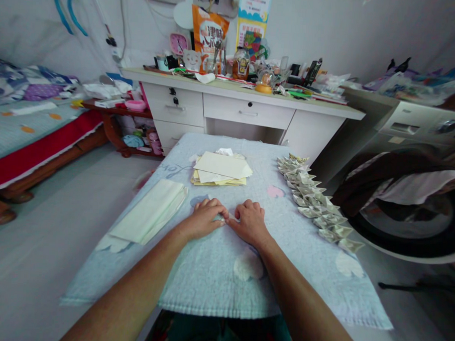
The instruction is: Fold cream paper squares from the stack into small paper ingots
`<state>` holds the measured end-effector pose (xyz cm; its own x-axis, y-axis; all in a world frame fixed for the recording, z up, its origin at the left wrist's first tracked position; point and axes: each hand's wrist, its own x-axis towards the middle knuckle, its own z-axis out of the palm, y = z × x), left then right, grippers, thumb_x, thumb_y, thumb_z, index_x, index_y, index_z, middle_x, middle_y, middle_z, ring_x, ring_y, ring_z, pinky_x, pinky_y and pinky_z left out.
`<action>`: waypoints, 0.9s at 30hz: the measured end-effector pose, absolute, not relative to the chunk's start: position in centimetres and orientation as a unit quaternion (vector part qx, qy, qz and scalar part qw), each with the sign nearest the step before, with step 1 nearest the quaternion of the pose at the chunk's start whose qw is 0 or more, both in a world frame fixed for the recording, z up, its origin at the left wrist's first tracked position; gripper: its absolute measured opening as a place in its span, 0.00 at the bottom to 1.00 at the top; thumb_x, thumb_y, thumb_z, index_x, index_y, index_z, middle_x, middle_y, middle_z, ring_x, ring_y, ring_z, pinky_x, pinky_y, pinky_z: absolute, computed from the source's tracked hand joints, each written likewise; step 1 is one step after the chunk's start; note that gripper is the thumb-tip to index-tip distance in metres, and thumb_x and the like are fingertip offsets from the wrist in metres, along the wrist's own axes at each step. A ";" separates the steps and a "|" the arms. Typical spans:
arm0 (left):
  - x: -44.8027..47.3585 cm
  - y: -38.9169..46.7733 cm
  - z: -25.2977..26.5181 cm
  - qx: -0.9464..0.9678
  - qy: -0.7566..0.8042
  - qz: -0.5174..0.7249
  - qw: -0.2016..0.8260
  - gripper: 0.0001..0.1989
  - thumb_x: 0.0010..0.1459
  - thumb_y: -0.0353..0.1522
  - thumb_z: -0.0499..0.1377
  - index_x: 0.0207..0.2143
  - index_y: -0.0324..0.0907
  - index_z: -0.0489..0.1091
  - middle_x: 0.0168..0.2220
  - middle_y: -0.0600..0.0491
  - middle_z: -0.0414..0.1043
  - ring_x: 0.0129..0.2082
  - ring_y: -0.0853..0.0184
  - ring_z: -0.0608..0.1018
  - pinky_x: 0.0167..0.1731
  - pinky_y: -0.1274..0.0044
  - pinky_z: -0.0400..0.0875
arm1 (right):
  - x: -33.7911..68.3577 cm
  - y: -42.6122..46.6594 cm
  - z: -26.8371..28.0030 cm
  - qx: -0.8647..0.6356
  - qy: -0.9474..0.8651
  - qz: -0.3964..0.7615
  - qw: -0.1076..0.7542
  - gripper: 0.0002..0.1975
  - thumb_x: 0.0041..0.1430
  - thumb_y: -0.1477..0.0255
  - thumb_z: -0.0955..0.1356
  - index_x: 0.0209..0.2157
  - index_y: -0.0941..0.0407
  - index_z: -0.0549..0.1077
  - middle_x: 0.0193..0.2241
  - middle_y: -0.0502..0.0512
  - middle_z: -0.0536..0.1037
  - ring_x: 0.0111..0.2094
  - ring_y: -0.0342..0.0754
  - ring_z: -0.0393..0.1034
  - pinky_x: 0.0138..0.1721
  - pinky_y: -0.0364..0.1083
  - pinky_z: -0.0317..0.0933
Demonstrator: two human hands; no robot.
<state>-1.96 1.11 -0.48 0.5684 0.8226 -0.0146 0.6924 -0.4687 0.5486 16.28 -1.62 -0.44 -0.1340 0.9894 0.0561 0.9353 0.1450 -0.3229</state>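
Observation:
My left hand (pixel 209 217) and my right hand (pixel 249 220) meet over the middle of the cloth-covered table, fingers bent and thumbs almost touching. Between their fingertips shows a small pale piece of paper (pixel 231 217), mostly hidden under the fingers. Just beyond the hands lies a loose stack of cream and yellow paper sheets (pixel 222 165). To the left of my left hand rests a thick folded bundle of pale paper (pixel 148 212). Folded paper boats (pixel 313 197), several of them, form a long tight row down the table's right side.
A light blue patterned cloth (pixel 207 285) covers the table. Behind it stands a white desk (pixel 248 113) crowded with jars, an orange snack bag (pixel 208 36) and a pink clock (pixel 179 43). A bed (pixel 36 132) is at left, a washing machine (pixel 410 133) with laundry at right.

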 end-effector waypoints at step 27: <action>-1.3 0.3 -0.2 0.822 0.434 0.243 0.278 0.05 0.50 0.30 0.59 0.32 0.43 0.68 0.32 0.54 0.71 0.37 0.64 0.71 0.40 0.73 0.64 | 17.4 -1.8 -0.1 -0.555 -0.774 0.180 0.247 0.04 0.52 0.73 0.70 0.31 0.55 0.72 0.38 0.53 0.69 0.43 0.50 0.58 0.44 0.48 0.49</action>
